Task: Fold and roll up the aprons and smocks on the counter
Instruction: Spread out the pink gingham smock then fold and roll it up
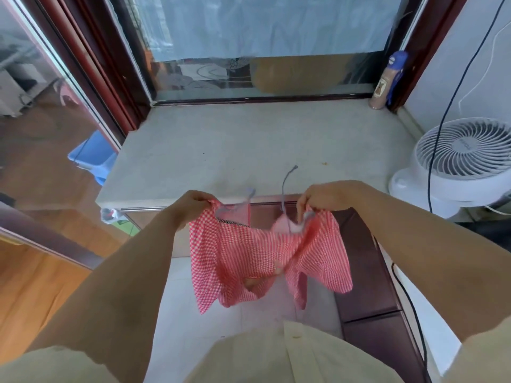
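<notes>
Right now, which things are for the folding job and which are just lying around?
For the job:
pink checked apron, gripped at its top edge by the left hand and the right hand
counter

Just lying about:
white fan
bottle with a blue cap
black cable

The red-and-white checked smock (265, 258) hangs crumpled in the air just in front of the near edge of the desk (249, 145), pinched at its top corners by the left hand (193, 205) and the right hand (329, 197), its thin grey ties (284, 186) reaching up over that edge.
</notes>
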Motion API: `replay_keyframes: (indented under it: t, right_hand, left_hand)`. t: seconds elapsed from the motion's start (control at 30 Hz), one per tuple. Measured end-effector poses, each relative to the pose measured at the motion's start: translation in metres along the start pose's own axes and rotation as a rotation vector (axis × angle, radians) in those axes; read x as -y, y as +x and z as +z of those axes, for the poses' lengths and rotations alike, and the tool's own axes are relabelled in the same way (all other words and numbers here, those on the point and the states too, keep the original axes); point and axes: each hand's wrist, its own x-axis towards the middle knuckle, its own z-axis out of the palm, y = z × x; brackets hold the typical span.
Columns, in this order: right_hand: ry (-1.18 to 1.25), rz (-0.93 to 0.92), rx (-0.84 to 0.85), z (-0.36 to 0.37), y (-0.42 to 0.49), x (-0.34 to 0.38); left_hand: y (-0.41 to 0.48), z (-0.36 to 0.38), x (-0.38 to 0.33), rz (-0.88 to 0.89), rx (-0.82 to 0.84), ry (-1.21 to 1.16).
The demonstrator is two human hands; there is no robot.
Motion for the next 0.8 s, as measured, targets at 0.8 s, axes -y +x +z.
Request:
replay_keyframes:
  t: [0.8]
  right_hand:
    - [0.31,-0.271,-0.099,0.027,0.042,0.05]
  left_hand:
    - [0.01,0.036,-0.055,0.084,0.364,-0.346]
